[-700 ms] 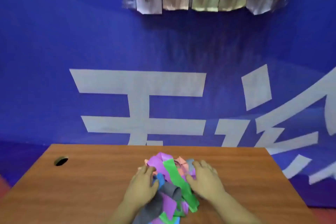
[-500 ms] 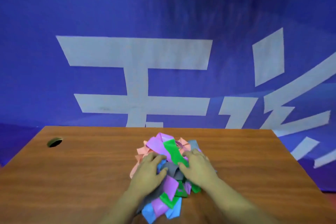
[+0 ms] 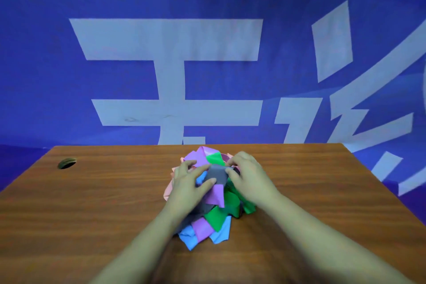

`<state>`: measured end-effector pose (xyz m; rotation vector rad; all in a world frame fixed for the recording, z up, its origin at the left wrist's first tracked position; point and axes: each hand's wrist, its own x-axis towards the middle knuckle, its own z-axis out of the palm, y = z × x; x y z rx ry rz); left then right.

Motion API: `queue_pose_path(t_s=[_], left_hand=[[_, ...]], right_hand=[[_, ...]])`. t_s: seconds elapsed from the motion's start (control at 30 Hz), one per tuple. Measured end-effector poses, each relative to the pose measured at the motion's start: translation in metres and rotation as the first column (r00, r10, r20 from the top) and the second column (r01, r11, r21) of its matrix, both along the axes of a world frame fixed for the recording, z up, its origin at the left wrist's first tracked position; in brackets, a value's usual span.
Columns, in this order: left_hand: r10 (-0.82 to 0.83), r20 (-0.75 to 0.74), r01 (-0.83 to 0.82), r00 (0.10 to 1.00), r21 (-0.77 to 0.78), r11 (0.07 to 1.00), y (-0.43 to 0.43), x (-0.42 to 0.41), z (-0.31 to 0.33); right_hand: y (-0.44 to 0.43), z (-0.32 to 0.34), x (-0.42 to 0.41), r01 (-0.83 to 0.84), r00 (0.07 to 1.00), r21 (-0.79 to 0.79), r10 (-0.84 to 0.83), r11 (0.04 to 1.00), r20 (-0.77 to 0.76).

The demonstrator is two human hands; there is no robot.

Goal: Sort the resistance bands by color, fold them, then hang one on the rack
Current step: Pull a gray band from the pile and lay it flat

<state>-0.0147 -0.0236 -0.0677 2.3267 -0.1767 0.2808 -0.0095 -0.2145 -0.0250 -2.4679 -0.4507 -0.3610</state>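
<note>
Grey band [image 3: 216,174] pinched by right hand [image 3: 251,180], likely for pulling from mixed pile [image 3: 207,226]; pile steadied under left hand [image 3: 187,182], fingers curled, grip unclear.

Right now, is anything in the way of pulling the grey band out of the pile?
Partly. The right hand pinches the grey band at its bare top, left hand touching it; nearer the person a purple band and a green band appear to cover it.
</note>
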Motion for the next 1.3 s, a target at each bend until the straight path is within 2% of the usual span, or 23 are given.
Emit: queue_pose_path(t_s=[0.1,0.23,0.33,0.43,0.5,0.53,0.6,0.63,0.67,0.83,0.97,1.07,1.13,1.17,1.23,1.3], left_hand=[[0.000,-0.012,-0.002,1.000,-0.161,0.987,-0.002,-0.010,0.031],[-0.023,0.113,0.061,0.993,-0.346,0.936,-0.012,-0.022,0.091],[-0.085,0.166,0.144,0.982,-0.380,0.914,-0.020,-0.037,0.142],[-0.174,0.247,0.258,0.953,-0.364,0.895,-0.025,-0.055,0.176],[-0.187,0.268,0.281,0.945,-0.370,0.886,-0.029,-0.070,0.188],[-0.208,0.259,0.298,0.943,-0.383,0.874,-0.030,-0.078,0.192],[-0.293,0.235,0.366,0.927,-0.396,0.842,-0.033,-0.095,0.195],[-0.332,0.222,0.396,0.917,-0.400,0.827,-0.034,-0.100,0.193],[-0.356,0.201,0.408,0.913,-0.399,0.821,-0.033,-0.107,0.191],[-0.460,0.059,0.445,0.886,-0.391,0.806,-0.026,-0.144,0.176],[-0.469,0.006,0.426,0.883,-0.428,0.797,-0.016,-0.168,0.161],[-0.464,-0.027,0.412,0.885,-0.417,0.810,-0.011,-0.189,0.154],[-0.466,-0.047,0.404,0.883,-0.429,0.808,-0.008,-0.199,0.149],[-0.476,-0.053,0.412,0.878,-0.422,0.808,-0.005,-0.202,0.145],[-0.469,-0.095,0.411,0.878,-0.355,0.840,0.005,-0.203,0.135],[-0.421,-0.132,0.362,0.898,-0.325,0.874,0.014,-0.203,0.122]], right_hand=[[0.001,0.044,-0.012,-0.045,0.997,0.019,0.044,0.999,0.057],[-0.002,0.101,-0.029,-0.011,0.988,0.087,-0.003,0.996,0.156],[-0.006,0.140,-0.047,0.010,0.984,0.247,-0.053,0.969,0.171],[-0.010,0.167,-0.071,0.034,0.994,0.434,-0.074,0.900,0.076],[-0.013,0.177,-0.090,0.017,0.999,0.618,0.009,0.786,-0.038],[-0.015,0.180,-0.099,0.017,0.989,0.726,0.095,0.688,-0.113],[-0.021,0.182,-0.116,0.101,0.910,0.878,0.313,0.468,-0.271],[-0.024,0.181,-0.123,0.166,0.852,0.900,0.400,0.403,-0.337],[-0.026,0.179,-0.130,0.211,0.803,0.898,0.455,0.386,-0.384],[-0.028,0.159,-0.157,0.291,0.693,0.830,0.493,0.477,-0.526],[-0.029,0.155,-0.179,0.399,0.638,0.822,0.522,0.405,-0.567],[-0.028,0.147,-0.190,0.381,0.643,0.824,0.521,0.419,-0.561],[-0.025,0.141,-0.198,0.315,0.622,0.813,0.541,0.490,-0.567],[-0.023,0.139,-0.202,0.262,0.641,0.783,0.505,0.564,-0.578],[-0.018,0.139,-0.207,0.193,0.765,0.667,0.315,0.720,-0.561],[-0.012,0.140,-0.210,0.181,0.866,0.605,0.167,0.775,-0.472]])
